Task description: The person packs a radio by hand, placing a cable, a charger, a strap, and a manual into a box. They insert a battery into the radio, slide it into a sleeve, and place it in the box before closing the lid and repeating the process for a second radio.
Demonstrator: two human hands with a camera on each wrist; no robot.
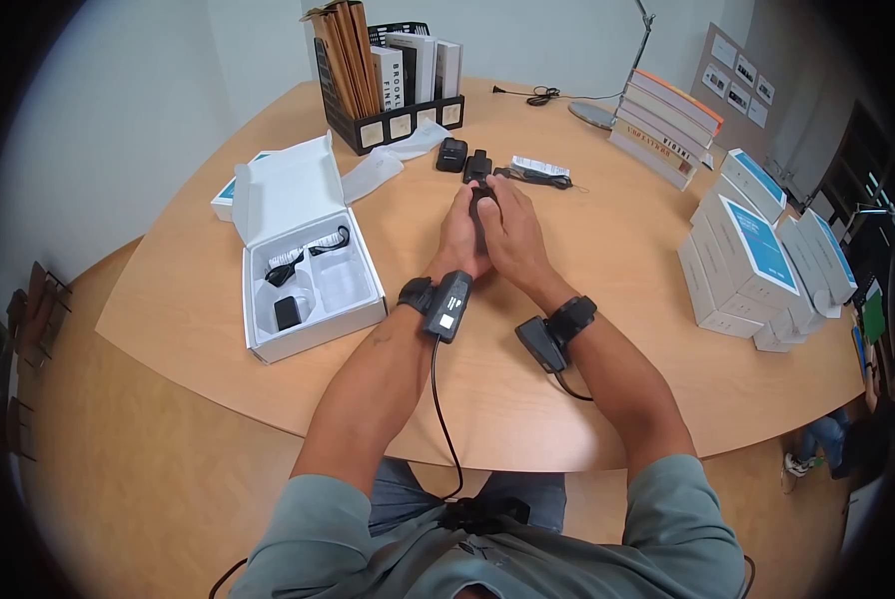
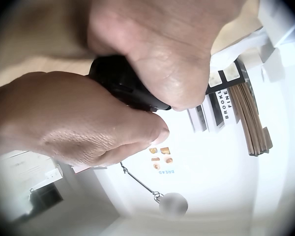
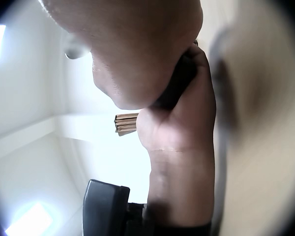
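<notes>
Between both hands, in front of the person, is a slim black handheld device (image 1: 480, 222), its exact kind mostly covered by the fingers. My left hand (image 1: 457, 238) grips it from the left side. Over its right side lies my right hand (image 1: 515, 236), fingers bent across it and thumb along the top. In the left wrist view the black body (image 2: 119, 81) of the device shows between the two hands. Just beyond the fingertips sits a black block-like part (image 1: 477, 164). A small black boxy item (image 1: 451, 154) and a black cable (image 1: 537, 178) lie close by.
An open white box (image 1: 318, 337) with a black adapter (image 1: 287, 312) and cables stands left. Behind are a translucent wrapper (image 1: 373, 172) and a black file rack (image 1: 408, 116). Stacked books (image 1: 657, 140), a lamp base (image 1: 593, 116) and white-and-blue boxes (image 1: 732, 270) are on the right.
</notes>
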